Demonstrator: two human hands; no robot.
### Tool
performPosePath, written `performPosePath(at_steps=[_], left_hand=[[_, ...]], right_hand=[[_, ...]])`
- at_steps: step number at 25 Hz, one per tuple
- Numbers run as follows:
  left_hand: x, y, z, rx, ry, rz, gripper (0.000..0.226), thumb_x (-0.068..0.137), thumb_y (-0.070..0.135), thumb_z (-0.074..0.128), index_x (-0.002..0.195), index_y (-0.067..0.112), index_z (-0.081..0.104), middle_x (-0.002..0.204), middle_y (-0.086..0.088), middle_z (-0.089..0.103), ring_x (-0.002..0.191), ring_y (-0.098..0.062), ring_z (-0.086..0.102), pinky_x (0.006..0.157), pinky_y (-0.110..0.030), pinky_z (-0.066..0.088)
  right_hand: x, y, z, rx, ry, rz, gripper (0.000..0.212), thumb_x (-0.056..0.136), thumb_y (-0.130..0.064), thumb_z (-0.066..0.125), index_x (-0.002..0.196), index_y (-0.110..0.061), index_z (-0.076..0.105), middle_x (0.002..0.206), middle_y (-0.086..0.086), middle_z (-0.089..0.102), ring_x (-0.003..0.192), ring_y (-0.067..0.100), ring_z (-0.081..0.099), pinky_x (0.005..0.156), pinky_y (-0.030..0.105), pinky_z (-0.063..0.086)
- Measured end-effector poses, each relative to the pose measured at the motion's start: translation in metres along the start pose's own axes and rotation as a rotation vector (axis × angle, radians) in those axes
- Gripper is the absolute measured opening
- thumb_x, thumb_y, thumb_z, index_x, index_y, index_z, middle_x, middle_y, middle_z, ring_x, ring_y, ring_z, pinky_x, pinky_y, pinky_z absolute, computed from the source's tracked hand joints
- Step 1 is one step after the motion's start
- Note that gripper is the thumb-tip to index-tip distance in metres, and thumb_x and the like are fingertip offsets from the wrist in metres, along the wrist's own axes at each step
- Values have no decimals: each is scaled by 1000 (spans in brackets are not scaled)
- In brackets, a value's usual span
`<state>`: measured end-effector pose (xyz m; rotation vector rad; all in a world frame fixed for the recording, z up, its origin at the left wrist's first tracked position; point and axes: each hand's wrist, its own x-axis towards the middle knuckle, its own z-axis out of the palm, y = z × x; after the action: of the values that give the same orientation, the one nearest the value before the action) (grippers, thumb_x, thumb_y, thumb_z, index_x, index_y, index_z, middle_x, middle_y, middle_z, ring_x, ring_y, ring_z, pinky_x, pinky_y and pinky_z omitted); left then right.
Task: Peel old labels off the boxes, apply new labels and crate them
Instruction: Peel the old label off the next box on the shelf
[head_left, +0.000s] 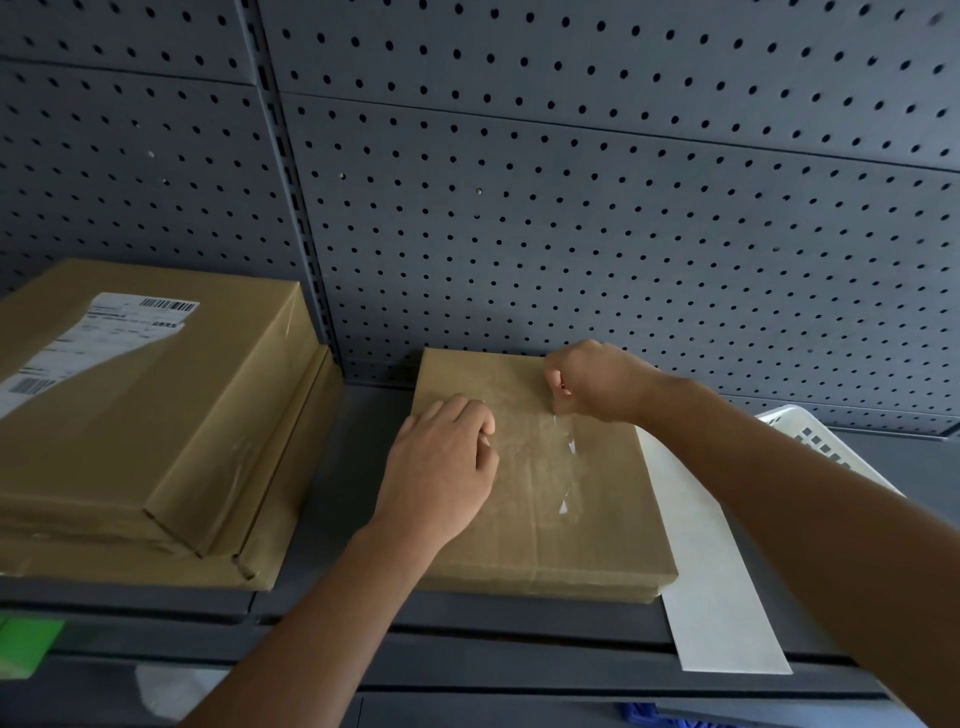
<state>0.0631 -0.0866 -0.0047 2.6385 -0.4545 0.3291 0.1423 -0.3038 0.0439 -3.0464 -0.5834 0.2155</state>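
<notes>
Here we are at the grey shelf (353, 467), and the flat cardboard box (545, 530) lies in the middle of it, close to the pegboard (571, 208). Its top is mostly bare, with a dull patch of residue and a few white scraps (563, 506) left on it. Our left hand (441, 467) sits on the box's left part, knuckles up and fingers curled under, holding nothing that we can see. It looks to be bracing the box. Our right hand (592, 382) is bunched over the far right part, fingertips pinched, it seems, on a label sliver (555, 415), though that is too small to be sure. So we judge this to be the tail end of the peeling. To do it well, we keep the left hand's weight on the box so it cannot slide. We pull the sliver low and slowly along the surface so the cardboard skin does not tear. Then we pick off the loose scraps so that the new label will lie flat. A white paper strip (717, 587) waits just beside the box on the right, perhaps the label stock. Beyond it is the white crate (821, 441). To the left, the stacked boxes (156, 441) carry a shipping label (93, 343), not yet removed.
</notes>
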Motion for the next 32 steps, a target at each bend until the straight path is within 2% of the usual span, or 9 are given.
performPosePath(at_steps=[3,7,12,17,19,22,26,29,32], left_hand=[[1,-1,0,-7,4,-4,12,95,25,46,100,30,56,97,19,53,92,-2,50,86,-25,42],[0,-1,0,-18,10,-7,11,94,24,48,99,30,57,97,19,54,91,-2,51,85,-25,43],[-1,-1,-2,-3,25,-4,9,94,22,51,97,28,57,94,18,54,87,-3,50,81,-24,42],[-1,-4,-13,81,-3,-3,6,96,22,56,95,28,58,89,17,56,75,-1,53,63,-18,44],[1,0,-18,129,-55,9,5,97,25,58,97,30,60,93,18,59,71,0,55,53,-17,41],[3,15,-23,192,-86,-10,7,98,31,56,103,32,61,103,20,61,74,-1,57,50,-16,34],[-2,31,-20,184,-83,-78,11,99,30,51,106,31,60,108,17,62,76,-10,60,54,-27,41],[-7,43,-19,158,-52,-100,13,99,29,52,109,29,60,115,15,62,77,-11,58,58,-29,40],[-8,56,-21,117,-10,-98,12,99,28,53,108,30,60,118,15,62,77,-10,56,61,-29,40]], right_hand=[[-10,4,3,124,56,34,5,85,-20,66,85,-16,62,84,-5,63,77,17,62,73,33,55],[-35,5,6,330,177,73,8,82,-22,68,80,-17,62,76,-8,61,71,14,61,68,33,55],[-82,2,-8,480,312,105,11,83,-9,67,77,-18,62,70,-4,63,61,7,55,60,17,46],[-144,60,-26,387,412,379,6,85,-13,64,82,-18,65,75,-6,65,65,6,58,58,10,44],[-170,96,-17,301,376,515,13,84,-13,64,76,-23,64,73,-6,66,65,8,58,57,16,45],[-198,125,15,167,268,616,13,84,-13,63,75,-22,66,72,-5,66,64,14,64,58,26,52],[-207,137,52,41,228,637,19,90,-15,54,74,-20,64,77,-3,64,61,14,62,61,36,59],[-205,139,61,-39,175,595,16,92,-18,53,86,-18,68,85,-2,61,67,15,60,60,33,56],[-214,145,59,-4,81,555,22,98,-19,45,90,-17,65,85,-3,60,75,16,58,68,33,53]])
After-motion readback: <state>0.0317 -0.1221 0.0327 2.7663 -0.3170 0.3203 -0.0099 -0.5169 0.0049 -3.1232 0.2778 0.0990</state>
